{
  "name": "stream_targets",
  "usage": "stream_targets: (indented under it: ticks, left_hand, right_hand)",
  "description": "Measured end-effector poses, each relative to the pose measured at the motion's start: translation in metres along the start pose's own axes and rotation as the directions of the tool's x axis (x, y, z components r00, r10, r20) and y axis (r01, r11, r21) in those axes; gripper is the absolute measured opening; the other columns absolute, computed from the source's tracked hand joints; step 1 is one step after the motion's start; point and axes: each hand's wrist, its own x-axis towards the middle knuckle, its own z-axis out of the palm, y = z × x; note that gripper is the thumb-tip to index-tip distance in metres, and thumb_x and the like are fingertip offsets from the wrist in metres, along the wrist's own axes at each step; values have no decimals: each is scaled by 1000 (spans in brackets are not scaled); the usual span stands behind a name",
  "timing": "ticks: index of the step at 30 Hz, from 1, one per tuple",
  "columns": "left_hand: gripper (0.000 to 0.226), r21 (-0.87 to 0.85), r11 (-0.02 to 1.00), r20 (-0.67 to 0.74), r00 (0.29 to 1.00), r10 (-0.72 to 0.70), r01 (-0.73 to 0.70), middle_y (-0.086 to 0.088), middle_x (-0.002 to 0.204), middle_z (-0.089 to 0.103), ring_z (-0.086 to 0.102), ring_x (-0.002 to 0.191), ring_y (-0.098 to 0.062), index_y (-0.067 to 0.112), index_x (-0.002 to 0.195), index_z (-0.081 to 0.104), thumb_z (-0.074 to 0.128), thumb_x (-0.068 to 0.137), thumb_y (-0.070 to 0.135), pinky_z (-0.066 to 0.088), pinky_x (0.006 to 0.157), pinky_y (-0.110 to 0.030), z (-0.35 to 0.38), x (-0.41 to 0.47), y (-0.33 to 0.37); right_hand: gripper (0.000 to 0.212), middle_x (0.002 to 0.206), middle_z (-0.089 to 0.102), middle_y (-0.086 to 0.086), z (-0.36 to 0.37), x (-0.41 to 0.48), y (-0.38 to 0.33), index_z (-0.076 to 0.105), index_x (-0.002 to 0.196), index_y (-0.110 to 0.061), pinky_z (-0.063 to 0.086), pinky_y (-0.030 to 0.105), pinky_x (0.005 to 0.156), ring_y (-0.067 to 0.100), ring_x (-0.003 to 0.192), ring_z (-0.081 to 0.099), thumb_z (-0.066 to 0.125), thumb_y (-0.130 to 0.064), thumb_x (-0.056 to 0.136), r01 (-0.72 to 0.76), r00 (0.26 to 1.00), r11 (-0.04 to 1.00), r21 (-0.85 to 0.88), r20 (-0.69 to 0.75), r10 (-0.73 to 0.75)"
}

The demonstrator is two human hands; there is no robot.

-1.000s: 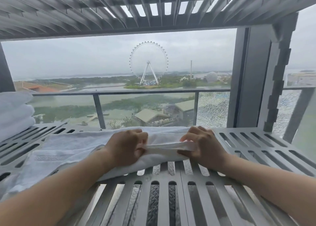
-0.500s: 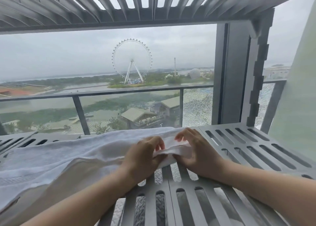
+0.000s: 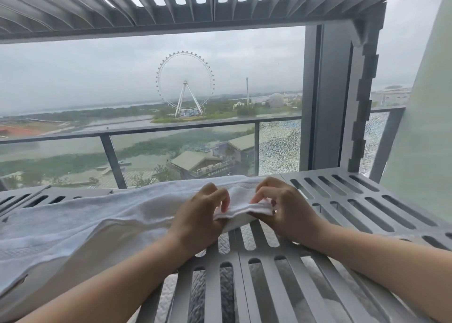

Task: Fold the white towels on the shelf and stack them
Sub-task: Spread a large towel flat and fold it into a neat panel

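The towel lies on the slatted shelf, stretched out long. Its long axis runs left to right across the view, and the bulk of the cloth trails off to the left, where it droops over the shelf's near edge. Only its right end is gathered up, and that end sits just in front of the person, between the two hands.

The left hand pinches that end from the left, fingers curled over the top of the layered edge and thumb under it. The right hand pinches the same edge from the right, fingertips drawn close together on the corner. Both grips are narrow and closed on cloth, and the hands are near each other with a short span of doubled edge between them.

So the whole free length lies to the left of both grips, and the left hand is the nearer one to it. A fold along the length would most likely mean carrying this held end leftward over the rest. No finished stack shows here; the shelf right of the hands carries nothing.
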Motion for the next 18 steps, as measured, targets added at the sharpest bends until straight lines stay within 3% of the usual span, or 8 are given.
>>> stream_targets:
  ticks: [3,5,10,14,18]
  left_hand:
    - [22,-82,994,-5,997,79,-79,13,94,48,49,72,-2,35,89,51,65,74,43,46,60,-23,-4,-3,4]
    - [28,-117,987,-10,994,106,-106,15,96,50,51,72,0,36,96,59,59,76,55,48,62,-23,-4,-4,7]
    - [15,-157,984,-50,996,80,-87,16,85,54,51,63,0,27,83,65,66,80,42,42,58,-23,-4,-1,8]
    - [25,-142,986,-24,996,82,-85,17,84,53,52,64,1,27,81,64,63,75,51,42,57,-20,-4,-1,6]
    - [26,-187,980,-53,997,62,-71,21,75,53,53,61,-2,29,76,61,59,79,55,44,54,-21,-4,-2,7]
  right_hand:
    - [17,79,60,1,-2,1,-1,71,73,-7,43,20,65,13,71,56,78,-22,71,13,999,998,55,-32,-11]
    - [14,79,61,3,-3,1,-2,72,74,-7,46,23,65,14,72,58,80,-18,70,18,999,997,80,-35,-15]
    - [20,88,63,-2,-2,-1,-3,71,84,-13,45,20,73,9,82,58,81,-15,66,43,999,998,48,14,-44]
    - [36,93,62,-6,-2,-1,-6,66,96,-15,39,9,76,3,85,54,81,-31,67,83,995,997,2,48,-83]
    - [38,95,61,-7,-4,-2,-5,63,99,-18,40,12,77,4,88,54,79,-31,67,83,996,996,24,42,-84]
